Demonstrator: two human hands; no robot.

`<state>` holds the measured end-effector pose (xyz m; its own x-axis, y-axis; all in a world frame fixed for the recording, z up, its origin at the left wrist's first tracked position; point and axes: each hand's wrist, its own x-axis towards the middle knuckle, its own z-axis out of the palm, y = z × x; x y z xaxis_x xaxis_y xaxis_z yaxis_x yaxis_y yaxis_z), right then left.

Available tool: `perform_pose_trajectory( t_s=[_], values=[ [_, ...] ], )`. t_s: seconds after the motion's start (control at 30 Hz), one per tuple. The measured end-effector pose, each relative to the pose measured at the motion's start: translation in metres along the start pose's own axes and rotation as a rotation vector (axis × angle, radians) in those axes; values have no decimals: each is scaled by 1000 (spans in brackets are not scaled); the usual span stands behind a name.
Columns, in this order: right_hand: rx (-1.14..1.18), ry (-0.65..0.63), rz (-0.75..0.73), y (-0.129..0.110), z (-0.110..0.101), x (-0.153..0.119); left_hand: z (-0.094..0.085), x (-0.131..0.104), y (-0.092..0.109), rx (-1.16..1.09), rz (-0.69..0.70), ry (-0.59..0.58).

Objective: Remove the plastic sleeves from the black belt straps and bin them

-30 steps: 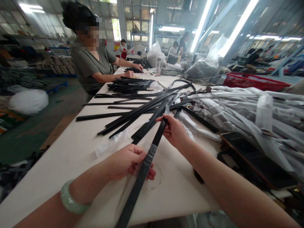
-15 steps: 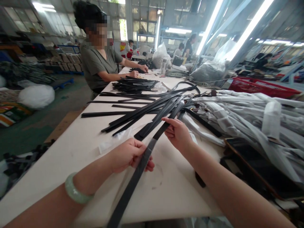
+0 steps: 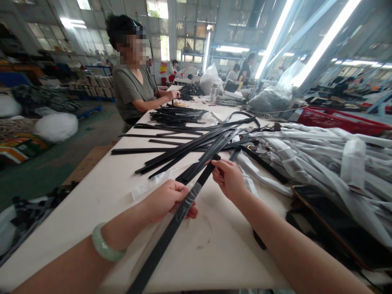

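Note:
A long black strap [image 3: 168, 233] runs slantwise between my hands, from the bottom edge up toward the pile. My left hand [image 3: 165, 201] grips it around its middle, thumb on top and fingers beneath. Close to its far end, my right hand [image 3: 227, 176] pinches the strap by the edge, with the squared tip showing just beyond the fingers. A glossy, wrinkled stretch that looks like clear film lies on the strap between the two hands. Right behind it, a bundle of similar black straps [image 3: 186, 148] spreads over the white table [image 3: 76, 228].
White-wrapped straps [image 3: 309, 151] are heaped at the right, beside a dark phone-like slab [image 3: 333, 216]. A red crate [image 3: 346, 121] stands behind them. Short black strips [image 3: 177, 116] lie farther back, near a co-worker [image 3: 134, 83] at the table's left side.
The strap's far end now shows just past my right hand; before, it reached farther over the pile. The view has shifted slightly. The co-worker's hands have come together.

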<state>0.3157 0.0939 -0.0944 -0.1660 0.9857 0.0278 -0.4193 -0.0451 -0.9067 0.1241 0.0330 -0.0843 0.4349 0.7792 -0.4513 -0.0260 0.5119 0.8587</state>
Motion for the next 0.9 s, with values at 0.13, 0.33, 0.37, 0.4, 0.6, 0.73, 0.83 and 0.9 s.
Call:
perform_pose_trajectory(
  t_s=[0.13,0.33,0.37,0.4,0.6,0.73,0.83,0.9],
  values=[
    [-271,-145,24,10,10,-11,1,1,1,-38,81,52],
    [-363,-185,-31,11,17,-16,-14,1,6,16,46,-67],
    [-351,-161,-42,10,16,-16,-16,-1,8,26,23,-135],
    [-336,-132,-53,9,14,-15,-16,-4,10,44,-4,-212],
    [-227,-79,-141,2,-3,-19,1,-60,37,81,114,-232],
    [-707,-293,-316,12,-17,-12,-5,-155,59,31,519,148],
    [-1119,-576,-584,33,-22,-8,-22,-251,56,50,656,482],
    [-1184,-703,-673,51,-23,-9,-38,-311,43,46,636,669]
  ],
)
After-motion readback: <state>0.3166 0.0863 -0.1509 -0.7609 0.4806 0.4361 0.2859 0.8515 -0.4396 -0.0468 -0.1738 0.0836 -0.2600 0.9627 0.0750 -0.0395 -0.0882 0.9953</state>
